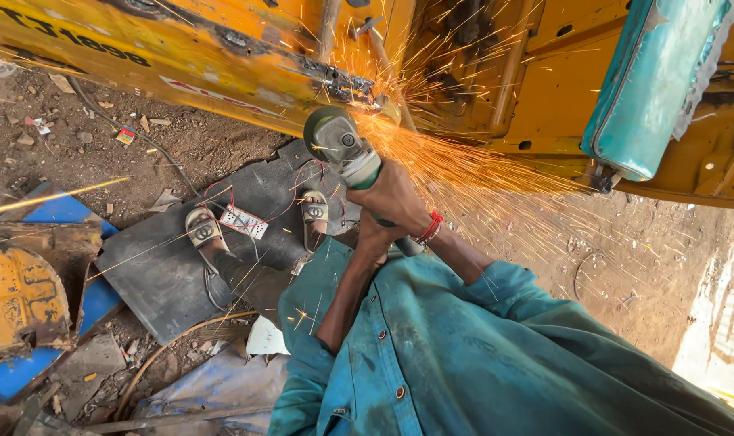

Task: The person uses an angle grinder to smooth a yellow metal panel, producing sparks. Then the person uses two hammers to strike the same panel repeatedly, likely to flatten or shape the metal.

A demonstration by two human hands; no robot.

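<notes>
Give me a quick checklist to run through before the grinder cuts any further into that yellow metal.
1. Both hands on the angle grinder: right hand grips the body, ok; left hand is mostly hidden beneath it, cannot tell.
2. Hand protection: the right hand is bare, not ok.
3. Footwear: open sandals, sparks landing around them, not ok.
4. Switch box and loose wires lying between the feet, not ok.
5. Disc guard: cannot tell.
6. Sparks fly away from the body, ok.

Yellow vehicle body (221, 64) close ahead of the hands, teal seat (653, 81) blocking upper right, spark stream (464, 169) crossing rightward, bare dirt ground (625, 258) open at right, scrap metal (20, 299) crowding left.
</notes>
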